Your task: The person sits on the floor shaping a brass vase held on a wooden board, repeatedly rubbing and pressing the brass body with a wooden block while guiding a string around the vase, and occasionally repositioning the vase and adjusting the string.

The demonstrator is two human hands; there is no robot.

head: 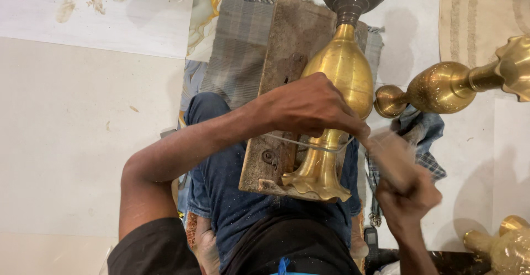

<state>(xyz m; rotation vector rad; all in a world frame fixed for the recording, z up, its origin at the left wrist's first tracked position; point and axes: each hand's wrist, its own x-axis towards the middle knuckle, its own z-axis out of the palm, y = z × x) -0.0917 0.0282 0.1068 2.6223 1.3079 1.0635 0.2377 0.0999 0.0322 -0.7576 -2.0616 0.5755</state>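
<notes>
While the pale tiled floor (83, 142) lies open to the left, I note a brass vase (342, 82) lying on a wooden board (287, 49) across the lap. Left hand (309, 107) fingers press closed on it; right hand (406, 189) grips a blurred wooden tool (389, 153). More brassware (441, 87) crowds the right edge.

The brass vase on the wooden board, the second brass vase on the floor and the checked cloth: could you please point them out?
Brass vase (343, 73): head view, on its wide belly.
Second brass vase (441, 87): head view, on its round body.
Checked cloth (422, 129): head view, on the folds below that vase.
</notes>
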